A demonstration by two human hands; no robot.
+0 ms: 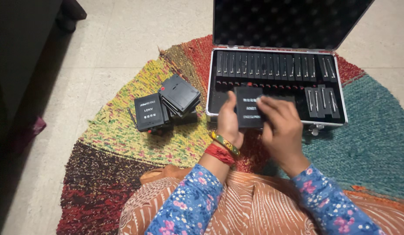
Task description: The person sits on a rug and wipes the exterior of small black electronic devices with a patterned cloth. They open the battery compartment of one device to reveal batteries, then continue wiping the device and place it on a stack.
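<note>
Woven rug (123, 130) underlies the open case (276, 85); just before its front edge I pinch a black box (247, 109) between my left hand (229, 124) and right hand (281, 128).

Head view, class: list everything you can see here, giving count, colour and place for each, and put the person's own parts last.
Open case: one, silver-edged with black foam lining, on the rug ahead, lid up.
Slotted units: a row, too many to count surely, black, standing along the case's far side; a few more at its right.
Loose units: a small pile, black, on the rug left of the case.
Rug: one, knitted, multicoloured, on a pale floor.
Held unit: one, black, over the case's front edge.
Left hand: grips the held unit's left side; bangle and red thread on the wrist.
Right hand: fingers on its right side.
</note>
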